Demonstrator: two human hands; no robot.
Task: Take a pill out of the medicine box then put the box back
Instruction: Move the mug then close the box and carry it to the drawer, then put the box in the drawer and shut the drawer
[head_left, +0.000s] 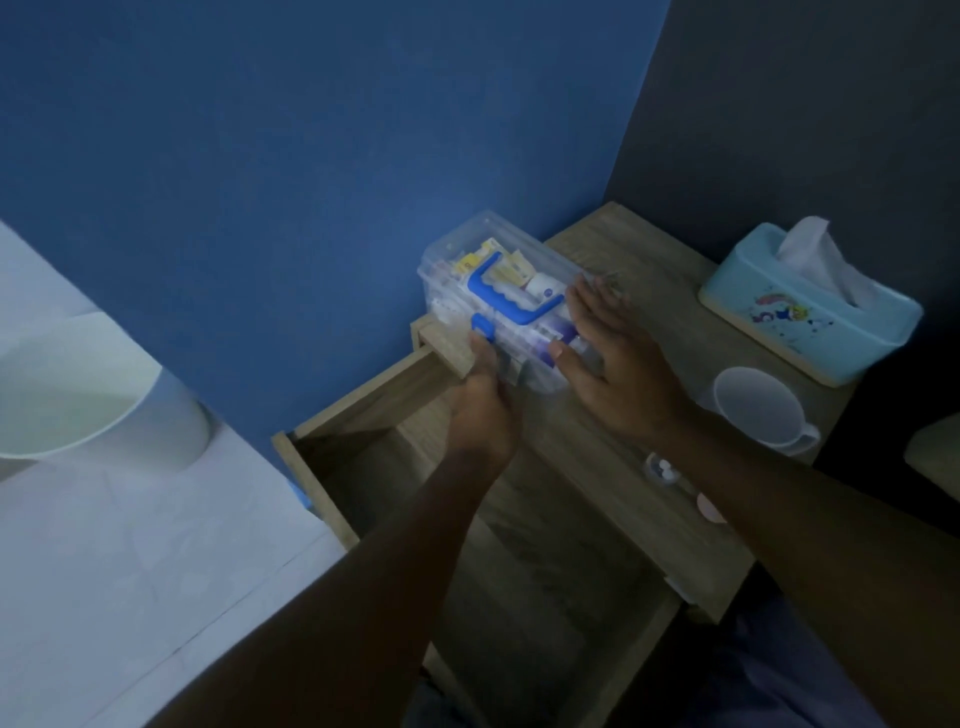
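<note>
Clear plastic, the box (498, 296) sits at the desk (639, 499) edge by the blue wall, above the open drawer (363, 452). Left hand (485, 410) pinches its blue latch (482, 328); right hand (608, 358) lies flat, fingers spread, on the lid. Best press down while snapping the latch, then lower it level into the drawer.

clear glossy plastic medicine box (498, 296); matt wood nightstand (644, 499)

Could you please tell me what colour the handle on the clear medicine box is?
Blue; the handle shows clearly in the head view.
</note>
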